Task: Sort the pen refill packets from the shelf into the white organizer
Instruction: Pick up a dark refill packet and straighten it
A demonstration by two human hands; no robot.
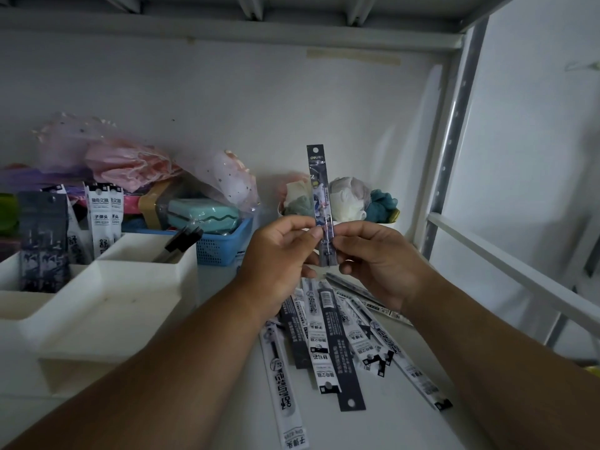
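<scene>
In the head view, a narrow dark plastic pen refill packet (321,203) with a punched hanging hole is held upright above the white shelf surface (227,417). Its lower end is pinched between thumb and fingertips of the left hand (279,254) and of the right hand (373,258); both grips are closed on it. Below the hands, a loose heap of black-and-white refill packets (337,345) is spread on the shelf. To the left stands the white compartmented plastic organizer (97,306), with upright packets already lodged in its rear compartments.

The printing is probably being checked for type. The packet should be matched to like ones, released to a single hand, and slid in upright, hole end up, without bending.
</scene>
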